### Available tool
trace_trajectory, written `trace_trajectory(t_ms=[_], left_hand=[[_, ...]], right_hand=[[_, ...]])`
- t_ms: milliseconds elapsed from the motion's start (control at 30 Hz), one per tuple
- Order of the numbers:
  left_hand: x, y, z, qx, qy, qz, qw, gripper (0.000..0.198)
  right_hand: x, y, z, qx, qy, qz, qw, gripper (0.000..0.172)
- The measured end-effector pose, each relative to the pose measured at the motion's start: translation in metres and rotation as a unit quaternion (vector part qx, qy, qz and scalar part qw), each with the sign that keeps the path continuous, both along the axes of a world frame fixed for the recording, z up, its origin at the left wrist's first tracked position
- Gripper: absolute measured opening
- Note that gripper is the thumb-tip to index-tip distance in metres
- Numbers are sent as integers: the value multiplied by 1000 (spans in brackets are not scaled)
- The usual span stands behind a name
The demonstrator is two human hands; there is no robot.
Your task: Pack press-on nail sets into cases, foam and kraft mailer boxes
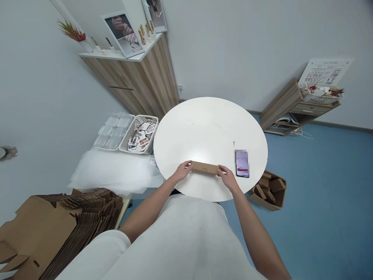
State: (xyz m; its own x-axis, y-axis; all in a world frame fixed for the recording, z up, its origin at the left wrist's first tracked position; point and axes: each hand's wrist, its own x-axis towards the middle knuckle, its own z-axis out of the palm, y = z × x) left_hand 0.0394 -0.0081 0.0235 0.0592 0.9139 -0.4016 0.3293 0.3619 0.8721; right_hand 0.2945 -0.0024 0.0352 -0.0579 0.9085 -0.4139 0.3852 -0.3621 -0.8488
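A long, narrow brown cardboard box [204, 168] lies between my hands above the near part of the round white table [211, 124]. Its lid looks closed, with a small half-round notch at the front. My left hand [183, 171] grips the left end, fingers bent around the corner. At the opposite end, my right hand [226, 177] pinches the box's right corner. Whether the box rests on the tabletop or is slightly raised, I cannot tell. Right of my right hand lies a phone [242, 163] with its screen lit.
Left of the table stand a white basket of printed cards [142, 136], a basket of clear packs [112, 132], clear plastic sheets [116, 169] and stacked flat cardboard [84, 221]. A carton holding small boxes [269, 190] sits on the floor at right. Wooden cabinets [157, 70] line the wall.
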Motion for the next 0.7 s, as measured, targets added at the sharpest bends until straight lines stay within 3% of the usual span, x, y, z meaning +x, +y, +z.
trace_trajectory(t_ms=[233, 467, 700], left_hand=[[-3, -16, 3, 17, 7, -8, 1000, 42], [-5, -31, -12, 49, 20, -33, 998, 40], [-12, -28, -19, -44, 86, -38, 995, 53]], right_hand=[[-3, -23, -6, 15, 50, -19, 998, 43], [-26, -60, -21, -5, 89, -89, 992, 43], [-45, -82, -26, -46, 86, -152, 984, 63]])
